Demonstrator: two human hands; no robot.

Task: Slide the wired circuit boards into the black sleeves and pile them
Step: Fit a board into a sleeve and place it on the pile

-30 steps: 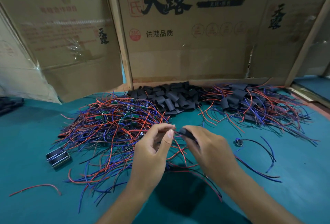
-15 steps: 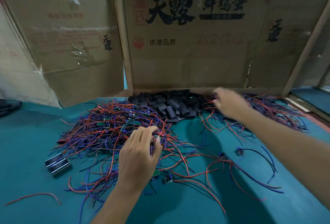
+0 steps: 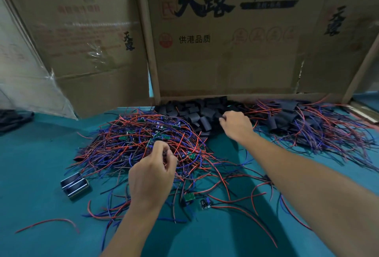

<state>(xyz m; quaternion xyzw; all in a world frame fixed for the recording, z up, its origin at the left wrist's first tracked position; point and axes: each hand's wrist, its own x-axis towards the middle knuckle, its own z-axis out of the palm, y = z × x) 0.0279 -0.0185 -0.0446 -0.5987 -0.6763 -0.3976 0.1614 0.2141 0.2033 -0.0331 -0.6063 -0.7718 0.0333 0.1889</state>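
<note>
The left hand [image 3: 152, 171] pinches wires in the tangle of boards [image 3: 141, 144] at the table's [image 3: 30, 174] middle. The right hand [image 3: 235, 124], fingers curled, grips a sleeve in the black heap [image 3: 196, 113] by the back edge; its direction cannot be told.

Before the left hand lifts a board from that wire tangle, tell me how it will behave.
The left hand pinches into the wire tangle. The leads look thin and floppy, probably snagging and dragging neighbours. A green board seems small, likely light and stiff.
</note>
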